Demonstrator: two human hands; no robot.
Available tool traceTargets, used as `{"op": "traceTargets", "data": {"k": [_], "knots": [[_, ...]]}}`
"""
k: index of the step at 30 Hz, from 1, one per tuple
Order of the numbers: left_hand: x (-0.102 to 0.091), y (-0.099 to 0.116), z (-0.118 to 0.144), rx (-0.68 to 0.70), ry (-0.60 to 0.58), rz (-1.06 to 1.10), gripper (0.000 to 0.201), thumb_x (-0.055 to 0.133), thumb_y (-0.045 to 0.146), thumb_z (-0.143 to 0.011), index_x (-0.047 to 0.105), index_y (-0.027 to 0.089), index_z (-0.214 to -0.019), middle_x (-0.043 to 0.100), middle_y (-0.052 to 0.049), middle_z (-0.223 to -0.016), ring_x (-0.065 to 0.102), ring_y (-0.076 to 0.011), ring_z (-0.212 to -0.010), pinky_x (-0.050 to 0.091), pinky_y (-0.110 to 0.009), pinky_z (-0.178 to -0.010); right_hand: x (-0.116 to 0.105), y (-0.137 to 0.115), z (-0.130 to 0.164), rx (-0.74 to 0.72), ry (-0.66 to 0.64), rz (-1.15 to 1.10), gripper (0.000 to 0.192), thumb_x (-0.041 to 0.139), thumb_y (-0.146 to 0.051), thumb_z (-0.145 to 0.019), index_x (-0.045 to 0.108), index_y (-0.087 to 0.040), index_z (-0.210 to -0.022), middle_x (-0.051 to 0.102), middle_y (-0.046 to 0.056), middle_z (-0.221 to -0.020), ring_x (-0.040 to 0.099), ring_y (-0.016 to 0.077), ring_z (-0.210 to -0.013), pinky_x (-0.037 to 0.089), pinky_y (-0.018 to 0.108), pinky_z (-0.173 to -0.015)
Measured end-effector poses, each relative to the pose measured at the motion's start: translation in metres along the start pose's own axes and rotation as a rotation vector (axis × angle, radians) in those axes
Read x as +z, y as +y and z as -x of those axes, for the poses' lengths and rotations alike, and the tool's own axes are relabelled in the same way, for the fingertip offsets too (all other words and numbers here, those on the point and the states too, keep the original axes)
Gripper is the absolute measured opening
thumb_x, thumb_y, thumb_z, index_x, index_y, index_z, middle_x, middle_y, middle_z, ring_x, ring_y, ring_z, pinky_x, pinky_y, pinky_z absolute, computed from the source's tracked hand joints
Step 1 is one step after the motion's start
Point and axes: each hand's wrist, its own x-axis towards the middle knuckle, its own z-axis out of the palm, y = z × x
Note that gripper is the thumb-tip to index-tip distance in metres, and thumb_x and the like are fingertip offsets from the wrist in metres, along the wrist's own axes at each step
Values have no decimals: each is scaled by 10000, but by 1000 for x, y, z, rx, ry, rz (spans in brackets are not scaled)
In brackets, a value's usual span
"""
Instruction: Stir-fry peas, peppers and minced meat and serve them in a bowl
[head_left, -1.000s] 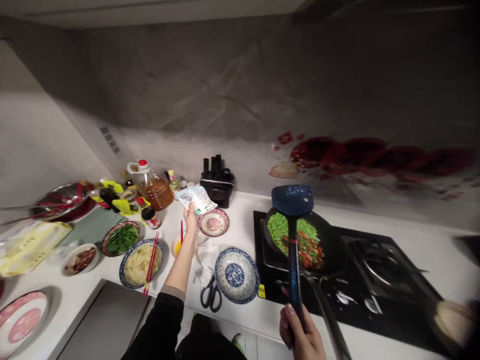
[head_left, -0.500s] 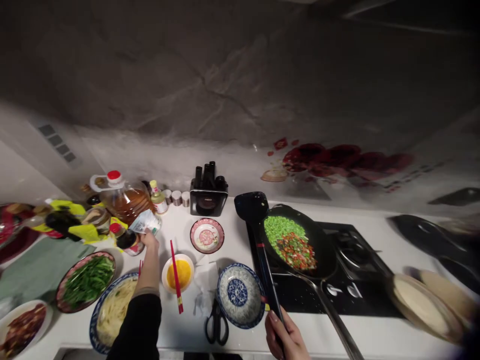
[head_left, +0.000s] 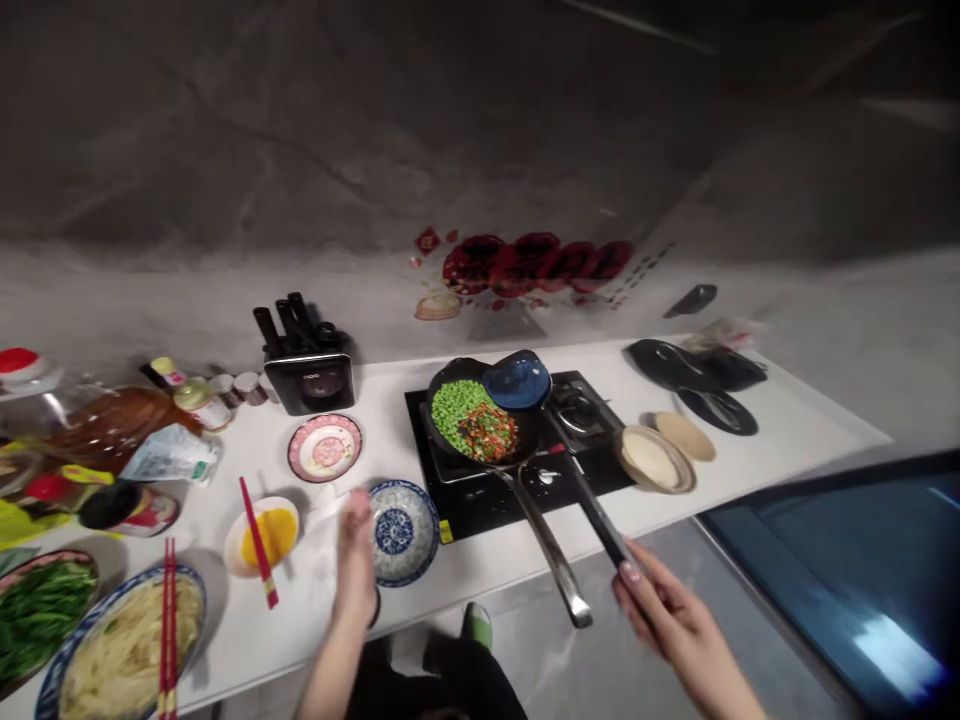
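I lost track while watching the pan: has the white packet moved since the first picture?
Yes. Judged against the knife block, the white packet has moved left, away from it, to beside the oil jug.

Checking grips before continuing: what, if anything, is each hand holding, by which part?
The right hand grips the spatula by its handle; the left hand, blurred, appears empty.

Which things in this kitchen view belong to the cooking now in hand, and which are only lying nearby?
In use, it seems: spatula, held by right hand; wok; peas; chopped mix; stove.

Lying nearby, apparently: knife block; pink plate; noodles; greens.
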Motion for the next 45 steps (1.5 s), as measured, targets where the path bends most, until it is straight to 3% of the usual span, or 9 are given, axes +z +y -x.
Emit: {"op": "traceTargets", "data": {"k": [4,7,11,13,16,22,30,38,45], "knots": [[121,-35,109,-454,-377,315,490,622,456,-701,514,236,-1126,522,-97,-1247,534,-225,-1110,432,-310,-894,-85,-2,-78,-397,-25,599,455,570,-467,-704,646,-243,-1092,684,64,-799,403,103,-391,392,271,-425],[189,-42,136,-603,-477,387,561,645,565,-641,537,192,-1046,597,-106,-1096,613,-208,-938,465,-285,-779,-113,-9,-140,-718,-119,903,376,495,-365,-769,663,-223,-1074,696,82,-798,559,167,-536,433,278,-532],[239,-30,129,-664,-373,487,550,668,599,-589,527,167,-900,624,-39,-777,607,-135,-591,454,-244,-531,-124,-16,-187,-929,-130,1164,360,481,-319,-797,652,-222,-1099,684,82,-683,604,188,-562,391,251,-489],[248,-25,126,-640,-326,461,485,684,580,-582,493,176,-772,496,61,-547,431,-52,-367,322,-189,-374,-130,-17,-197,-979,-142,1192,367,454,-321,-822,635,-221,-1125,690,91,-703,607,186,-552,379,248,-472],[251,-23,125,-562,-282,398,497,696,567,-569,367,196,-611,288,126,-438,218,-6,-303,143,-164,-318,-140,-15,-207,-997,-207,1145,378,409,-322,-846,615,-230,-1149,703,95,-769,613,186,-543,376,250,-452],[232,-27,115,-477,-267,235,524,675,601,-563,334,204,-588,293,123,-435,200,-3,-308,135,-162,-307,-152,-5,-223,-990,-270,1047,383,388,-334,-846,616,-235,-1138,680,68,-662,614,184,-528,382,246,-446],[200,-18,101,-477,-267,99,524,652,617,-572,331,204,-595,317,121,-440,206,-2,-310,151,-158,-312,-151,12,-230,-955,-232,1018,379,433,-347,-834,616,-232,-1145,652,46,-601,584,171,-471,362,243,-434],[155,1,76,-453,-347,-53,495,630,615,-595,358,201,-583,326,113,-421,235,-11,-296,160,-170,-302,-127,9,-212,-975,-175,1110,346,459,-319,-822,628,-273,-1121,703,59,-804,627,181,-553,383,244,-439],[144,-8,66,-403,-409,-128,511,602,640,-602,334,205,-585,316,115,-397,247,-15,-283,175,-163,-287,-112,-7,-178,-916,-167,1332,340,485,-272,-807,627,-312,-1113,687,31,-774,625,163,-568,381,233,-443]]}}
